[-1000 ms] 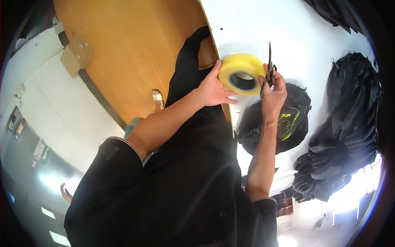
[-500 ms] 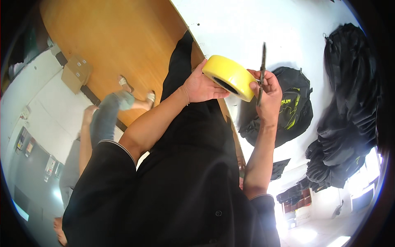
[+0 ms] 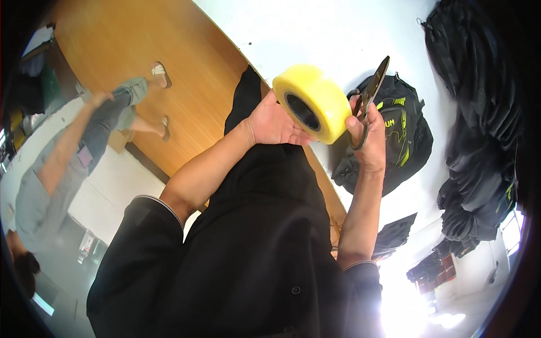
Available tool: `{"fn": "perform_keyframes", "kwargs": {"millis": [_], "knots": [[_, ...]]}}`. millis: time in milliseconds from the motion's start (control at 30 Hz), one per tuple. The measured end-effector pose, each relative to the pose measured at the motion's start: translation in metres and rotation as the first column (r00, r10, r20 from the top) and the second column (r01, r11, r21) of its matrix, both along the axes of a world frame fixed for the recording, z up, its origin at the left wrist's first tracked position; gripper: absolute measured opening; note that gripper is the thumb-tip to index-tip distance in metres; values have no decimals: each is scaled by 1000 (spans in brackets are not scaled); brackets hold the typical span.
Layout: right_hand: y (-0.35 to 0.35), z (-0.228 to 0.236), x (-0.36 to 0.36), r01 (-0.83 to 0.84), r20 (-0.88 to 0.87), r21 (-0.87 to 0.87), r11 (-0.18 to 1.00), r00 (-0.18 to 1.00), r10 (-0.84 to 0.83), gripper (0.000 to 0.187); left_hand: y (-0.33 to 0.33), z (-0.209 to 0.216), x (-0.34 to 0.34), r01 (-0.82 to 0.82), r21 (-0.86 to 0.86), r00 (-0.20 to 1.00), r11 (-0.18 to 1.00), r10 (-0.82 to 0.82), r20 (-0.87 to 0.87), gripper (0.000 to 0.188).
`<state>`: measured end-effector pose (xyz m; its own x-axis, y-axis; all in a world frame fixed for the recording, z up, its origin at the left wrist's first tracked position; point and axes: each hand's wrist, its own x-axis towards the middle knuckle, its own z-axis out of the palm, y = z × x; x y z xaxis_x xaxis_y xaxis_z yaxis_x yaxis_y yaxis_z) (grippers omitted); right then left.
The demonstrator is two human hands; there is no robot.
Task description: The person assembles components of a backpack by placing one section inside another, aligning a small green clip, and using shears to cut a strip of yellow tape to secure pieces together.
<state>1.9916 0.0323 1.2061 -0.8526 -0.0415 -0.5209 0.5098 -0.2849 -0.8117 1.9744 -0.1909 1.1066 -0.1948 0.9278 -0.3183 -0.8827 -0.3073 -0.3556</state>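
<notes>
My left hand [image 3: 276,125] holds a thick roll of yellow tape [image 3: 327,93], its fingers stretched under the lower edge and its thumb behind the roll. The dark core of the roll shows as an oval. In my right hand [image 3: 371,141] is a pair of dark scissors [image 3: 376,79], blades pointing up and slightly right, with a handle loop by the palm. The right thumb lies against or very close to the roll's right side. Behind that hand, a black backpack [image 3: 414,135] with yellow-green trim lies on the white table [image 3: 315,34].
Several black bags [image 3: 479,96] are heaped along the table's right side. To the left, another person [image 3: 73,141] in grey walks on the orange-brown floor [image 3: 186,73]. The table's edge runs diagonally beside my black-clothed leg [image 3: 248,93].
The tape roll has turned so more of its core shows. The scissors have tilted to the right and turned their blades broadside. The other person has moved, and the view has shifted.
</notes>
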Motion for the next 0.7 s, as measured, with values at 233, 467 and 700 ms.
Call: {"fn": "perform_keyframes", "kwargs": {"millis": [233,467,700], "knots": [[-12,1,3,227,19,-165,960,974,-227,28,17,32,-5,-76,-230,996,970,84,28,78],[-24,1,-3,436,139,-428,792,897,-418,14,18,42,-11,-269,-498,950,824,144,-276,64],[-22,-17,-6,677,401,-545,495,729,-555,24,0,63,-18,-391,-542,920,744,301,-252,36]]}}
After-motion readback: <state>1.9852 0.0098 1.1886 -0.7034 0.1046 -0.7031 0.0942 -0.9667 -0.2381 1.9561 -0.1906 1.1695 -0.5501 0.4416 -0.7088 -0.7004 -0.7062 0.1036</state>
